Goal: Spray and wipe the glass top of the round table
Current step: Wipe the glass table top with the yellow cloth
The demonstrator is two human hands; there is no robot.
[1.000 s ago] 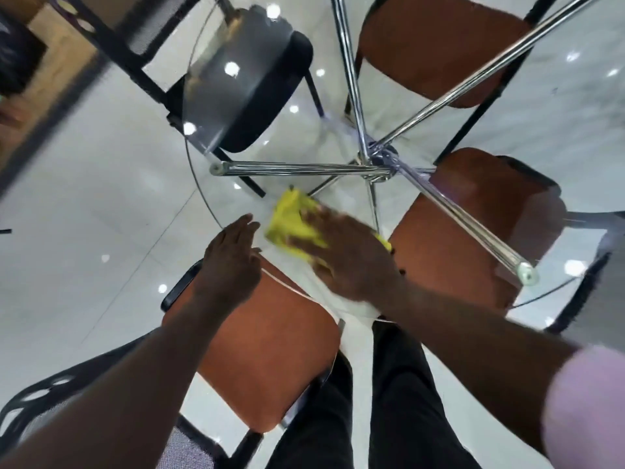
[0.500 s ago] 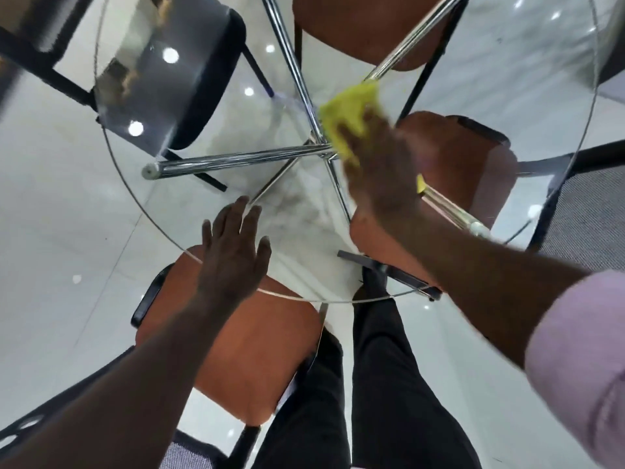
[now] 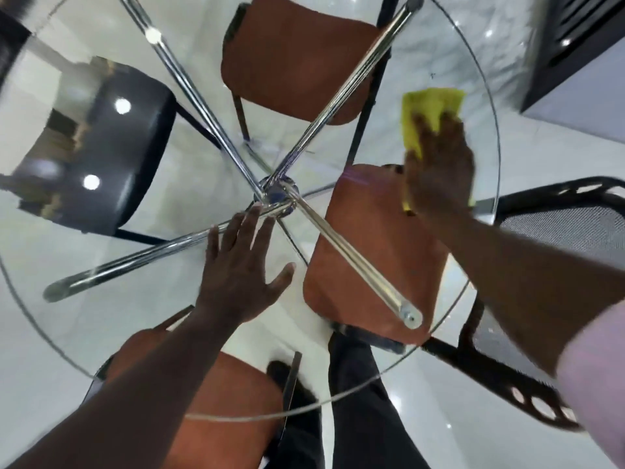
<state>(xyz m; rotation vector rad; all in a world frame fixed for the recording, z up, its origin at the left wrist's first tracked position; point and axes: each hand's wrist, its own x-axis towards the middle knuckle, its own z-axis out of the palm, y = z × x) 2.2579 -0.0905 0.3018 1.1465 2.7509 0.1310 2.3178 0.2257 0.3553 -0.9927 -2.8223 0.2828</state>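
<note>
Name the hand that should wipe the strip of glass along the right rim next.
Right. The right hand presses the yellow cloth flat on the glass top close to that rim. The left hand lies spread on the glass near the chrome hub, holding nothing.

The cloth (image 3: 431,101) is bright yellow. The desk top (image 3: 111,319) is clear glass, its legs (image 3: 351,258) shiny silver. The chair seats (image 3: 297,62) are orange-brown; the far left seat (image 3: 135,157) is black. The floor (image 3: 473,434) is white, the sleeve (image 3: 598,367) pale pink.
</note>
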